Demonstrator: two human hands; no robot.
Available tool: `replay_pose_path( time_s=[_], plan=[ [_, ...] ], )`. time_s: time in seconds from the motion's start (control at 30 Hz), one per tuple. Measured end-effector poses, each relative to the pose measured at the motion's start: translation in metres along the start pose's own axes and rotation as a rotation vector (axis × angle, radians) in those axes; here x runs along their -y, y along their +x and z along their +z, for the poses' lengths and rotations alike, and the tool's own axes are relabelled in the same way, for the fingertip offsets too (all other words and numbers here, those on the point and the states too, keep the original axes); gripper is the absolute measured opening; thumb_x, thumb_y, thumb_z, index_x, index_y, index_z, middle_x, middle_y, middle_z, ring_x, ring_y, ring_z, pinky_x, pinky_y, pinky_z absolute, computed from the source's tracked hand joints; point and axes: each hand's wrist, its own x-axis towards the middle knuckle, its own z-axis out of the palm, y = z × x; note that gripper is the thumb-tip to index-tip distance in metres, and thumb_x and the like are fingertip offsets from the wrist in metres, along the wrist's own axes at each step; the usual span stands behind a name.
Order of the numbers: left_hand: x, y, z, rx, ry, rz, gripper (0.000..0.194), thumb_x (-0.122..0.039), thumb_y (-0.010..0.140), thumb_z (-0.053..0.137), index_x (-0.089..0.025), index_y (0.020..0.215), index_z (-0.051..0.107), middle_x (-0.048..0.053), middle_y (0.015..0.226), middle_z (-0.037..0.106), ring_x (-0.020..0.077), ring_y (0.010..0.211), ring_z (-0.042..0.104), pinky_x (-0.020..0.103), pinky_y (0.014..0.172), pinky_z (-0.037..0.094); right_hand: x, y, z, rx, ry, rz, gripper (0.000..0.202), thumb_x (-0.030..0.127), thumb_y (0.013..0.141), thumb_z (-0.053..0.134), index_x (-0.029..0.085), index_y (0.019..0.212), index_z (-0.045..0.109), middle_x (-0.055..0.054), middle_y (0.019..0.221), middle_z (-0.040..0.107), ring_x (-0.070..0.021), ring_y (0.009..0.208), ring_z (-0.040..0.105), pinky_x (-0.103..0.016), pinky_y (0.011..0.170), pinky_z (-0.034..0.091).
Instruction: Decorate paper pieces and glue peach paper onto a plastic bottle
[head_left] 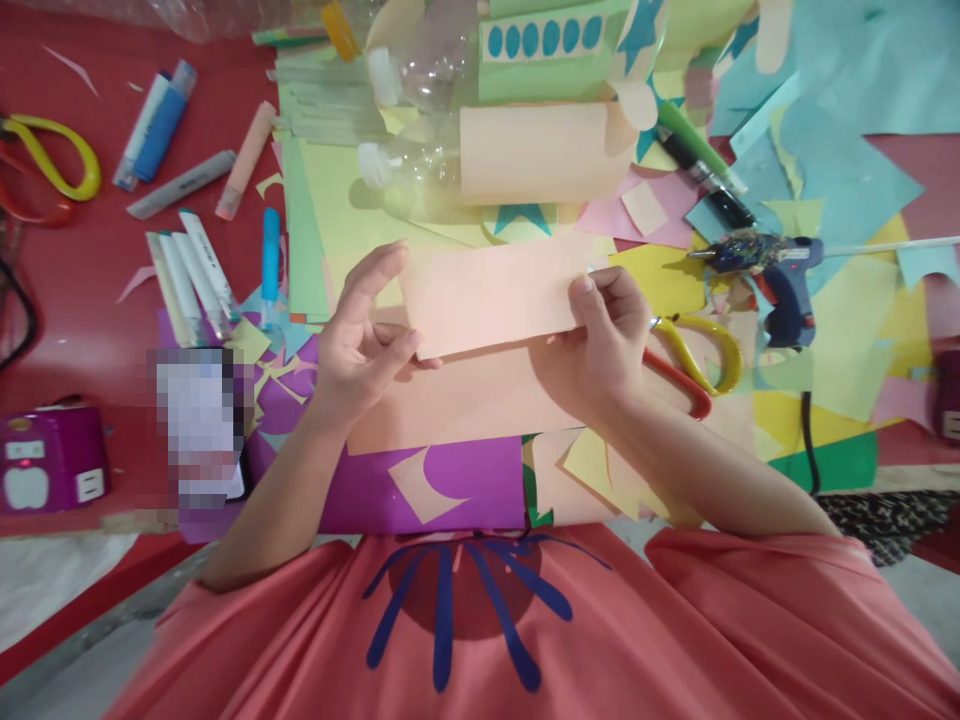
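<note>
A peach paper strip [491, 300] is stretched between my two hands, slightly tilted. My left hand [364, 335] holds its left end, the thumb on the lower corner and the index finger raised at the upper one. At the right end, my right hand [611, 325] pinches the strip between thumb and curled fingers. Beneath lies a larger peach sheet [465, 400] on purple paper [480, 490]. Above the strip, a clear bottle [427, 165] wrapped in peach paper [544, 155] lies on its side. Scissors with yellow and red handles [712, 355] rest beside my right hand.
A glue gun [791, 280] and dark markers [705, 175] lie at the right among paper scraps. Several markers [191, 270], a phone [202, 420], a purple box [56, 455] and other scissors [64, 160] are on the left. Another bottle [435, 75] lies at the top.
</note>
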Motion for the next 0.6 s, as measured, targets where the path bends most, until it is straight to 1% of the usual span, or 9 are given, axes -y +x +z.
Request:
replay_pose_path(
  time_s=[0.1,0.2,0.27,0.33,0.4,0.43,0.5,0.57,0.6],
  plan=[
    [-0.002,-0.001,-0.002,0.030,-0.015,0.041,0.055,-0.039,0.084,0.074,-0.042,0.135,0.053,-0.003,0.152,0.043,0.0004,0.055,0.063,0.016,0.043,0.056,0.010,0.000,-0.006,0.003,-0.082,-0.146,0.027,0.041,0.091,0.060,0.026,0.074,0.045,0.007,0.057,0.040,-0.0101,0.046,0.039,-0.027,0.045,0.034],
    [-0.003,-0.002,-0.002,-0.082,0.047,0.039,0.049,-0.046,0.089,0.065,-0.035,0.135,0.053,0.002,0.143,0.055,0.0008,0.047,0.058,0.016,0.034,0.047,0.033,0.012,-0.021,0.068,-0.201,-0.295,0.024,0.037,0.089,0.063,0.025,0.073,0.051,0.007,0.053,0.048,-0.0088,0.045,0.041,-0.027,0.046,0.033],
    [-0.002,-0.004,0.000,-0.169,0.114,0.054,0.039,-0.047,0.094,0.058,-0.031,0.130,0.056,0.003,0.133,0.063,0.0017,0.045,0.058,0.016,0.033,0.043,0.051,0.028,-0.030,0.247,-0.356,-0.246,0.020,0.031,0.088,0.065,0.023,0.071,0.056,0.006,0.054,0.052,-0.0085,0.047,0.045,-0.028,0.047,0.031],
    [-0.002,-0.005,0.006,-0.154,0.208,0.106,0.028,-0.040,0.096,0.054,-0.028,0.120,0.061,0.004,0.122,0.067,0.0058,0.055,0.066,0.017,0.041,0.050,0.065,0.048,-0.033,0.494,-0.548,-0.168,0.018,0.021,0.082,0.069,0.021,0.067,0.059,0.005,0.056,0.055,-0.0077,0.051,0.045,-0.027,0.050,0.031],
    [-0.002,-0.007,0.014,-0.001,0.393,0.206,0.021,-0.029,0.097,0.050,-0.024,0.112,0.064,0.004,0.112,0.071,0.0132,0.081,0.073,0.023,0.065,0.061,0.072,0.068,-0.028,0.674,-0.706,-0.147,0.020,0.012,0.079,0.069,0.020,0.063,0.060,0.006,0.058,0.057,-0.0075,0.055,0.047,-0.027,0.055,0.032],
    [-0.002,-0.008,0.019,0.099,0.504,0.274,0.021,-0.023,0.097,0.048,-0.022,0.109,0.065,0.005,0.108,0.073,0.0162,0.093,0.073,0.028,0.079,0.061,0.072,0.075,-0.023,0.737,-0.764,-0.148,0.021,0.009,0.077,0.069,0.020,0.062,0.060,0.006,0.058,0.058,-0.0074,0.055,0.047,-0.027,0.056,0.032],
    [-0.004,-0.011,0.030,0.318,0.685,0.416,0.027,-0.015,0.096,0.044,-0.019,0.113,0.065,0.008,0.112,0.073,0.0194,0.109,0.069,0.034,0.095,0.056,0.066,0.087,-0.011,0.810,-0.852,-0.170,0.023,0.006,0.076,0.070,0.021,0.060,0.061,0.007,0.056,0.057,-0.0068,0.052,0.044,-0.027,0.057,0.031],
    [-0.005,-0.013,0.042,0.492,0.810,0.504,0.032,-0.013,0.097,0.042,-0.016,0.123,0.061,0.012,0.130,0.066,0.0204,0.125,0.060,0.037,0.109,0.047,0.054,0.093,0.000,0.847,-0.877,-0.233,0.025,0.007,0.075,0.070,0.021,0.057,0.061,0.007,0.055,0.055,-0.0067,0.051,0.040,-0.027,0.057,0.029],
    [-0.006,-0.015,0.047,0.568,0.869,0.537,0.035,-0.015,0.099,0.042,-0.015,0.130,0.058,0.011,0.138,0.061,0.0198,0.133,0.054,0.036,0.114,0.041,0.048,0.095,0.005,0.855,-0.877,-0.268,0.025,0.008,0.075,0.071,0.021,0.056,0.060,0.006,0.055,0.053,-0.0071,0.052,0.039,-0.027,0.057,0.028]
  ],
)
